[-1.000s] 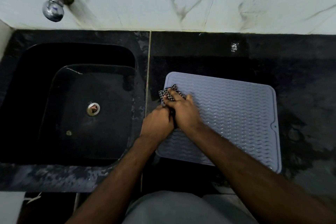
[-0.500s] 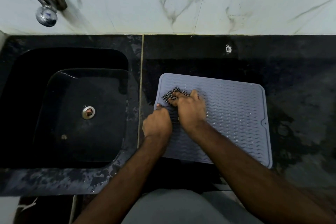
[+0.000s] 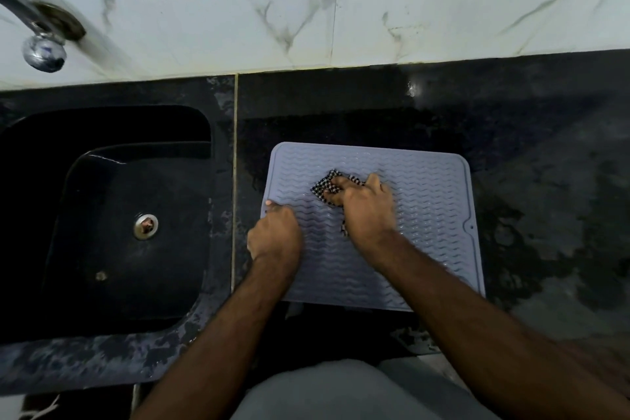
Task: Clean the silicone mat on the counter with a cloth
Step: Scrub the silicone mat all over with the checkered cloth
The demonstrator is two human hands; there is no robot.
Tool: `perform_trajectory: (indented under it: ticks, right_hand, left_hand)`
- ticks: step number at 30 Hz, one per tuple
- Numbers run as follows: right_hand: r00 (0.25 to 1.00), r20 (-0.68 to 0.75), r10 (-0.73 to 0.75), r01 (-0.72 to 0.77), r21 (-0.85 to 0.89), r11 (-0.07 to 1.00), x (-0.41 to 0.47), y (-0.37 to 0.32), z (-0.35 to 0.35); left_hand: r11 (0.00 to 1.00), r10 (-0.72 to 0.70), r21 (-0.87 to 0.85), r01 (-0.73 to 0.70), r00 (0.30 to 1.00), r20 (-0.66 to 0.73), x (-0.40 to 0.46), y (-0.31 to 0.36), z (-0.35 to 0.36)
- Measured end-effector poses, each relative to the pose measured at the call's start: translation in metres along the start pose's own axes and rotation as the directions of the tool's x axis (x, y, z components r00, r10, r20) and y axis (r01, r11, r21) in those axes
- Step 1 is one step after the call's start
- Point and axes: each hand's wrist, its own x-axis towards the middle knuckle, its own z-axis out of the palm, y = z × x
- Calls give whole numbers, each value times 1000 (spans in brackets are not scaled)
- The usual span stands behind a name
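The left hand (image 3: 275, 235) rests curled on the near-left edge of the mat (image 3: 429, 215), seemingly pinning it, though whether it pinches the rim I cannot tell. Farther in, the right hand (image 3: 366, 206) presses the checked cloth (image 3: 322, 187) under bent fingers against the mat's middle-left ribs. The mat lies flat on the wet counter (image 3: 545, 181) right of the sink (image 3: 102, 215); soft, light and probably slippery there, it is best held at an edge.
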Motion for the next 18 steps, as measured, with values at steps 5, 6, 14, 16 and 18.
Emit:
perform_trajectory:
  ticks: [5, 6, 14, 16, 18]
  right_hand:
    - [1000, 18, -23, 22, 57, 998, 2, 8, -4]
    - [999, 10, -38, 37, 50, 998, 1, 9, -4]
    - [996, 77, -43, 42, 11, 999, -5, 43, -11]
    - [996, 83, -27, 27, -4, 1000, -11, 59, -11]
    - [996, 86, 25, -26, 14, 1000, -14, 74, -12]
  left_hand:
    - [929, 287, -158, -334, 921, -262, 4, 13, 5]
    - [873, 376, -228, -430, 893, -247, 4, 19, 8]
    - [833, 370, -369, -411, 911, -180, 5, 39, 31]
    - [837, 365, -364, -409, 912, -186, 5, 40, 32]
    - [842, 379, -340, -419, 908, -181, 4, 42, 33]
